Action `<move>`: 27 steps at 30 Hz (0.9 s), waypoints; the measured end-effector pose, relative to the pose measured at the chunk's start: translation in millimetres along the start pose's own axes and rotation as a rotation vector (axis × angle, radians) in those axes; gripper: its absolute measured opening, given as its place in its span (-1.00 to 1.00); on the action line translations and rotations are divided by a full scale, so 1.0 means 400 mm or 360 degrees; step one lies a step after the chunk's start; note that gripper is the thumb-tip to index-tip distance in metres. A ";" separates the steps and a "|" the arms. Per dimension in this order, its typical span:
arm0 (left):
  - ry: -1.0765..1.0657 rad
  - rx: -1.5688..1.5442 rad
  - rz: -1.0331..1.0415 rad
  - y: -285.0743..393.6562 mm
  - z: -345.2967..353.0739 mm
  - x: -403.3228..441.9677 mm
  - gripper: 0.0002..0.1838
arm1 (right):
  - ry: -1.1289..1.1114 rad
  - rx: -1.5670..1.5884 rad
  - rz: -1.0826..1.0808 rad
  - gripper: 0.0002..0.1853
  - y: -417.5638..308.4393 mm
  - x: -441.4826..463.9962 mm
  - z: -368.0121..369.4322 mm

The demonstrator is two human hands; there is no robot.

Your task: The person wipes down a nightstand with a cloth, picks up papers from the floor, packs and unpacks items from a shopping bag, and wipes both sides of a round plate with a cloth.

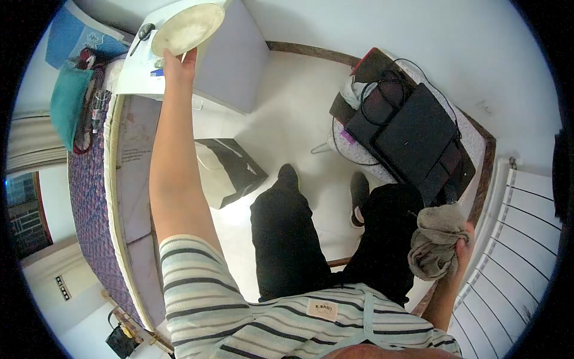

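Head view — from where I stand, the left hand (179, 67) grips a pale round dish (188, 29) by its near edge at the white cabinet (239, 60). Well apart from that cabinet, the right hand (464, 240) clutches a bunched grey cloth (438, 242).

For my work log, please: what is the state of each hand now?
Left hand: holding a pale round object by its edge.
Right hand: closed, holding a bunched grey cloth.

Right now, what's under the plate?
Under the plate: left hand at its near edge, white cabinet below. Black spoon shows alongside; whatever else the plate covers is hidden.
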State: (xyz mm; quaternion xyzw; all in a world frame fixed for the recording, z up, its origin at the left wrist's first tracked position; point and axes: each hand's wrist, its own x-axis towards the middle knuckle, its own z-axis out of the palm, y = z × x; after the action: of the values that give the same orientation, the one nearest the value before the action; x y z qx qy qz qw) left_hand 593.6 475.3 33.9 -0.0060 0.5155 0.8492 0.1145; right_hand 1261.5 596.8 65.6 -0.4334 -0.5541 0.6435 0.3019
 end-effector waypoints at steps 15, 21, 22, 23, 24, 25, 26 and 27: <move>-0.0552 0.0094 -0.0454 -0.045 0.095 -0.526 -0.30 | 0.0007 -0.0071 -0.0226 -0.52 -0.058 0.063 0.075; -0.0646 0.0087 -0.0600 -0.046 0.099 -0.751 -0.25 | 0.0116 -0.0006 -0.0820 -0.56 -0.201 0.058 0.227; -0.0668 0.0087 -0.0590 -0.051 0.099 -0.783 -0.25 | 0.0148 -0.0009 -0.0920 -0.54 -0.209 0.048 0.267; -0.0664 0.0077 -0.0543 -0.057 0.103 -0.814 -0.26 | 0.0193 -0.0634 -0.1424 -0.54 -0.225 0.044 0.308; -0.0664 0.0067 -0.0501 -0.056 0.105 -0.844 -0.26 | 0.0006 -0.0658 -0.1438 -0.51 -0.250 0.029 0.355; -0.0695 0.0063 -0.0500 -0.042 0.112 -0.875 -0.26 | -0.0164 -0.0592 -0.1460 -0.48 -0.244 0.027 0.399; -0.0668 0.0154 -0.0583 -0.019 0.121 -0.909 -0.28 | -0.0279 -0.0753 -0.1517 -0.46 -0.241 0.014 0.438; -0.0636 0.0247 -0.0668 -0.004 0.120 -0.941 -0.30 | -0.0377 -0.0896 -0.1399 -0.45 -0.208 -0.005 0.482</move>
State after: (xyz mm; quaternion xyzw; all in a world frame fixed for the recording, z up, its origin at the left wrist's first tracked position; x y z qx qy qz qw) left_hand 965.7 447.1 103.1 0.0636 0.5336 0.7495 0.3867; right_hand 1082.8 525.1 149.2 -0.1492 -0.8648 0.3273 0.3504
